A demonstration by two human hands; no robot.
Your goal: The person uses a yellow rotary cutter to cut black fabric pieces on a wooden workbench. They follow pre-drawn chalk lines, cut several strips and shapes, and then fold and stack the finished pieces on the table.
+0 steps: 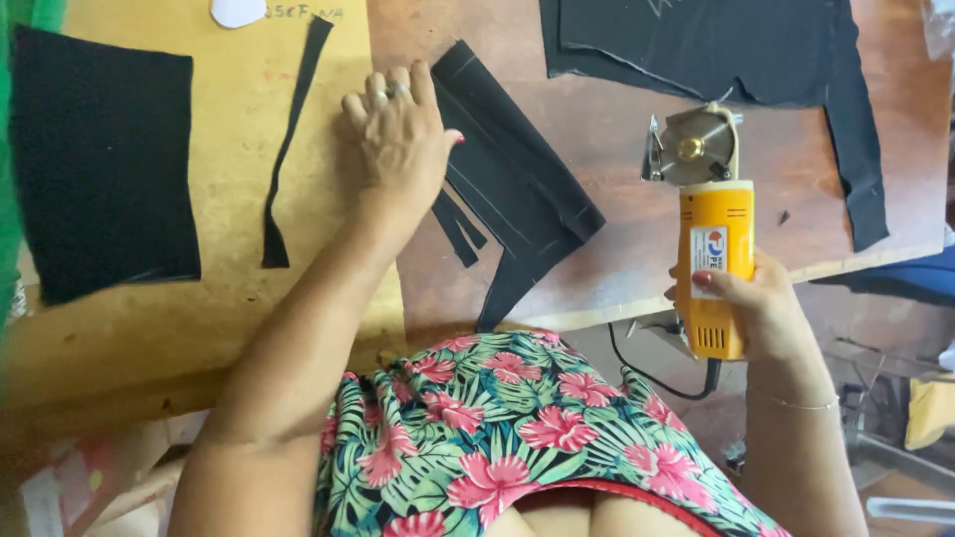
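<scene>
A large black fabric sheet (pixel 796 60) drapes the brown wooden table (pixel 617 149); nearer, the left hand (pixel 398 134) lies flat, fingers together, on a slit black cloth piece (pixel 517 189). The right hand (pixel 756 298) grips a boxy yellow rotary cutter (pixel 714 249) above the table edge, long axis running away from the person, round metal blade (pixel 691 147) pointing far.

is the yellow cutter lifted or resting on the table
Cannot tell for sure: the right hand grips the yellow rotary cutter, its blade end over the wooden table.
</scene>
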